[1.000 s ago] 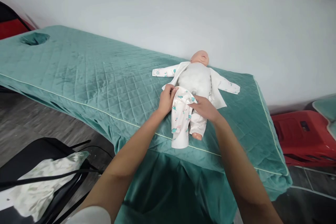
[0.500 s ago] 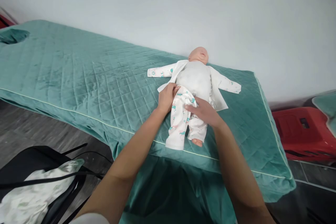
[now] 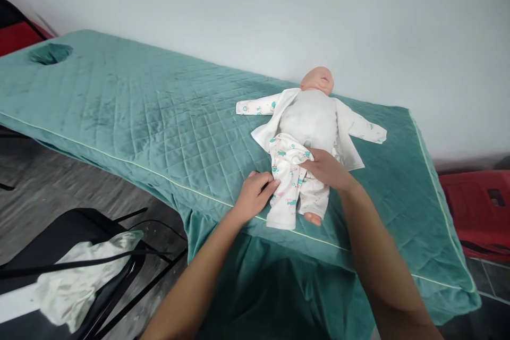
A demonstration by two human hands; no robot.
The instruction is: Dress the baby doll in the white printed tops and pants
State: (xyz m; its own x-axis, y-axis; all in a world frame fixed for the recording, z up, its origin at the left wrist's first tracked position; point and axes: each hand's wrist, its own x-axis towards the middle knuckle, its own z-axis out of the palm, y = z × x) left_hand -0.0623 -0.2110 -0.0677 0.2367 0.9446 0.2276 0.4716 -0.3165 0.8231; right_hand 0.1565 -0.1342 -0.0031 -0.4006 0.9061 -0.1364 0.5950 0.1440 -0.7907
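trousers (image 3: 283,207) — pinched by right hand (image 3: 327,168)

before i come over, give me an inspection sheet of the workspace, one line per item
Surface: green quilted bed, with a hole near its far-left end.
Things: doll on its back, jacket open, trousers at its legs; one foot shows below a cuff.
Clutter: crumpled patterned cloth on a black chair.
Hands: left hand at the outer edge of one trouser leg; right hand grasping the trousers near the top.
Cables: none certain; a thin dark line beside the chair could be one.
Surroundings: pale wall behind, red seat at right.
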